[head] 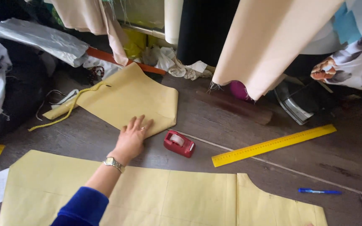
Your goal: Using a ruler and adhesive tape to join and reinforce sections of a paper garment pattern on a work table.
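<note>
One hand [133, 136] shows, the left, reaching out of a blue sleeve [82, 208] with a metal wristwatch [114, 163] at the wrist; its fingers lie flat and spread, clasping nothing, palm pressed on the near edge of a folded yellow paper piece [126, 98]. The right hand is out of view. Two yellow paper pieces lie on the dark wood floor [306, 161]: the folded one under the hand, and a large pattern sheet [189, 201] nearer the person. The folded piece is matte mustard yellow, roughly kite-shaped, with a crisp fold along its right edge and a narrow rolled end at its far left. One twisted yellow cord [70, 106] crosses that left end. One red tape dispenser [179, 143] stands just right of the folded piece, close to the fingertips but apart from them. One yellow ruler [273, 145] lies slanted, further right of the dispenser. One blue pen [319, 191] lies well right of the folded piece, near the large sheet's right end. Beyond the folded piece, a beige fabric panel [269, 42] hangs down, and one orange strip [122, 60] lies behind it.
</note>
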